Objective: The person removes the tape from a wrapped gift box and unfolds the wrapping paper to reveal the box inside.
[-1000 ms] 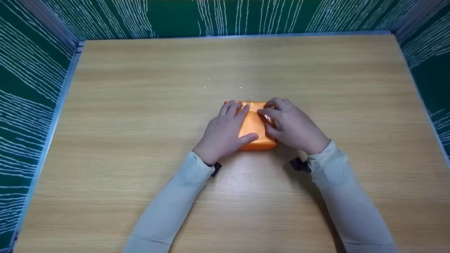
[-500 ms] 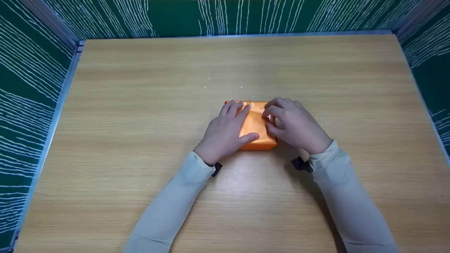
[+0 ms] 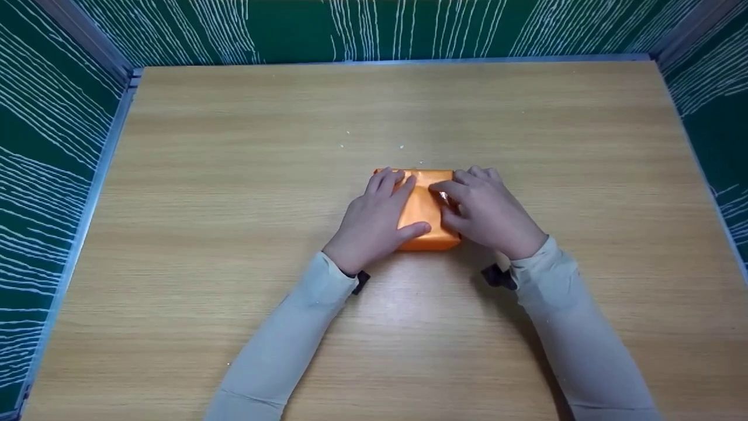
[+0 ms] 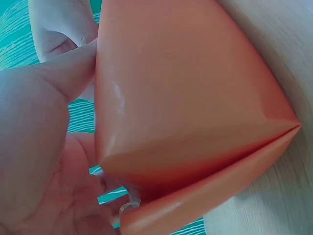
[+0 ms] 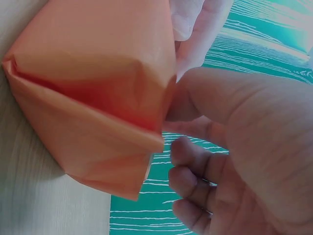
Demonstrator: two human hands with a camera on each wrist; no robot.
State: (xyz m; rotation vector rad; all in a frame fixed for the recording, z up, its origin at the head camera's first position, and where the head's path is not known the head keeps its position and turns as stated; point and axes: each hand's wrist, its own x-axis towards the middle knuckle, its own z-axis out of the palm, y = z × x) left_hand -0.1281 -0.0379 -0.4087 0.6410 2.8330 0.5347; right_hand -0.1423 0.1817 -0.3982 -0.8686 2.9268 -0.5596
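On the table lies a small box-like package wrapped in glossy orange paper. My left hand rests on its left part, fingers spread over the top and thumb toward the near edge. At the right side, my right hand touches the package, its index finger stretched over the top and its thumb closer to me. A small shiny patch shows between that finger and thumb; what it is I cannot tell. In the left wrist view, a folded paper flap gapes at the package's end. A creased flap also stands partly apart in the right wrist view.
The wooden table carries several tiny white specks beyond the package. Green walls with white streaks border it at the back and sides. A dark wrist device sits under the right sleeve cuff.
My right index finger drew back toward the thumb, then stretched out again over the package's top. The right hand's other fingers slid slightly toward me. The left hand and package stayed put.
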